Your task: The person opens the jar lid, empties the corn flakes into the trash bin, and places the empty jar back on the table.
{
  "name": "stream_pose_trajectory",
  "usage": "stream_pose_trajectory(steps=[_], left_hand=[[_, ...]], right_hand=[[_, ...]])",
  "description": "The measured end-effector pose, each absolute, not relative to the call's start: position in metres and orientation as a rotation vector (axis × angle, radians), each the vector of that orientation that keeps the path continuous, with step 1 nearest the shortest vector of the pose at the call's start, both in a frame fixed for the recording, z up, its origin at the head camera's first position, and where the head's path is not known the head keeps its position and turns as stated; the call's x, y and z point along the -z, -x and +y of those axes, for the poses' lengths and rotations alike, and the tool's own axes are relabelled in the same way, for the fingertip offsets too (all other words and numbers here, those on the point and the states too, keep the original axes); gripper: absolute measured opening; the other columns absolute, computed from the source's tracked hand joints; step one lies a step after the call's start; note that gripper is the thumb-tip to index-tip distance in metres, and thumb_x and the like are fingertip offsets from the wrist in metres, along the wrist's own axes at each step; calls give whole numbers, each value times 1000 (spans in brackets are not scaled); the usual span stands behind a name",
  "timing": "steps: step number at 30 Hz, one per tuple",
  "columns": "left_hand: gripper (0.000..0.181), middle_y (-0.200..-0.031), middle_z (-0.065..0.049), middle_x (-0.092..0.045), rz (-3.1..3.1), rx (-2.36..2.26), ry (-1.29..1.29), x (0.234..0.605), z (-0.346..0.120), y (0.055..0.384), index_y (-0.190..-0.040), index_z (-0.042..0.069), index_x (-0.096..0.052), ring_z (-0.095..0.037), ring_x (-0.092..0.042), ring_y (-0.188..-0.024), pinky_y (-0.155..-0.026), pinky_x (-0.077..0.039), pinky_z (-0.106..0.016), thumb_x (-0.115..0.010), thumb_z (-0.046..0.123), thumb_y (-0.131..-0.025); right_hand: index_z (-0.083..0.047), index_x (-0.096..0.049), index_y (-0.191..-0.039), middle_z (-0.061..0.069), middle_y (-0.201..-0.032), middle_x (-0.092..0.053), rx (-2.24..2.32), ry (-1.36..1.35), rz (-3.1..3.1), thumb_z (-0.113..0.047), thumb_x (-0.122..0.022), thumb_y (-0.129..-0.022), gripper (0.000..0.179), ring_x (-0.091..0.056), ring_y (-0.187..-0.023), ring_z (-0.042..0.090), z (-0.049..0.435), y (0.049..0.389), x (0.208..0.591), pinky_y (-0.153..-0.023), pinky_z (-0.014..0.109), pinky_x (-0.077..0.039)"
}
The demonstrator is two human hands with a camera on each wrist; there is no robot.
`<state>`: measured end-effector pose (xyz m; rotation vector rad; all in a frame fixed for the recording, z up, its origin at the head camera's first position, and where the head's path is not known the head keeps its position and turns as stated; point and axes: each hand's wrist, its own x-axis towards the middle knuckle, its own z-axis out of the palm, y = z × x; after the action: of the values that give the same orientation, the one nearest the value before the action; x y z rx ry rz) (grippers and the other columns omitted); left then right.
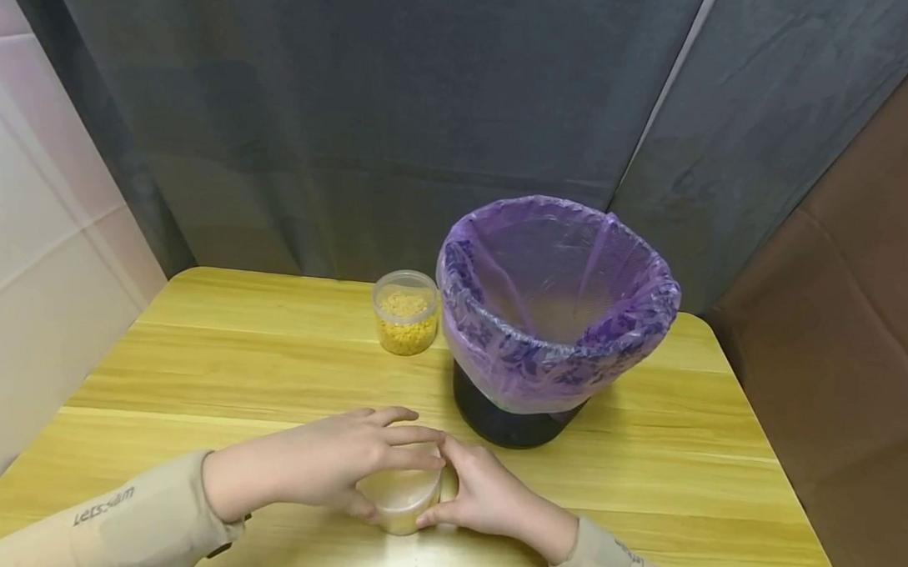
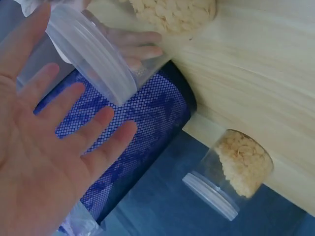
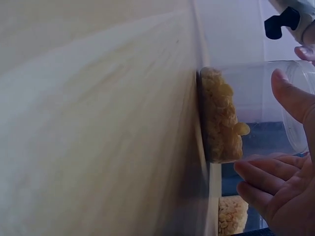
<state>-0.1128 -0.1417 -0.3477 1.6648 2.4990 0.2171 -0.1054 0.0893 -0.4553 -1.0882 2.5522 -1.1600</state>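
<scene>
A clear round plastic jar (image 1: 404,503) with a lid (image 2: 93,54) stands upright on the table near the front. Pale yellow pieces (image 3: 219,118) fill its bottom part. My right hand (image 1: 484,493) holds the jar from the right, thumb on the near side and fingers round the far side. Over the lid is my left hand (image 1: 335,459), its fingers spread and the thumb beside the near left rim. The left wrist view shows that palm facing the lid, with its fingers loosely extended.
A second lidded jar (image 1: 405,332) of yellow pieces stands at the table's back. To its right is a dark mesh bin (image 1: 505,423) lined with a purple plastic bag (image 1: 541,378). Dark curtains (image 1: 399,131) hang behind the wooden table (image 1: 234,351).
</scene>
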Motion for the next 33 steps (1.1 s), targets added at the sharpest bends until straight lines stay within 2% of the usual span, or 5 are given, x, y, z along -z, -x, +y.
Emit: stream_pose_trajectory(steps=[9, 14, 21, 33], left_hand=[[76, -147, 4, -41, 2428, -220, -1656, 346, -142, 113, -138, 25, -53, -31, -42, -128, -94, -45, -46, -84, 21, -68], [75, -146, 4, -41, 2443, -211, -1661, 347, -141, 113, -138, 25, -54, -27, -44, -125, -93, -47, -42, -84, 25, -69], [77, -143, 2, -46, 2477, -216, -1649, 348, -139, 112, -138, 24, -54, -21, -48, -118, -89, -49, -36, -85, 31, -68], [75, -134, -2, -52, 2579, -218, -1635, 352, -135, 108, -135, 25, -56, -21, -51, -103, -73, -53, -31, -83, 42, -67]], right_hand=[[-7, -41, -138, 5, -129, -56, 1119, 1064, 2542, -51, -79, -72, 88, -54, -115, 13, 91, 102, 454, -95, 33, -45], [-6, -40, -139, 7, -131, -56, 1125, 1067, 2539, -53, -77, -73, 89, -53, -116, 14, 91, 102, 454, -96, 34, -44], [-12, -43, -137, 1, -125, -59, 1162, 1053, 2531, -50, -79, -72, 84, -55, -111, 10, 91, 102, 455, -93, 30, -46], [-12, -42, -138, -1, -123, -59, 1157, 1025, 2547, -49, -81, -70, 87, -55, -109, 9, 90, 101, 454, -92, 31, -46]])
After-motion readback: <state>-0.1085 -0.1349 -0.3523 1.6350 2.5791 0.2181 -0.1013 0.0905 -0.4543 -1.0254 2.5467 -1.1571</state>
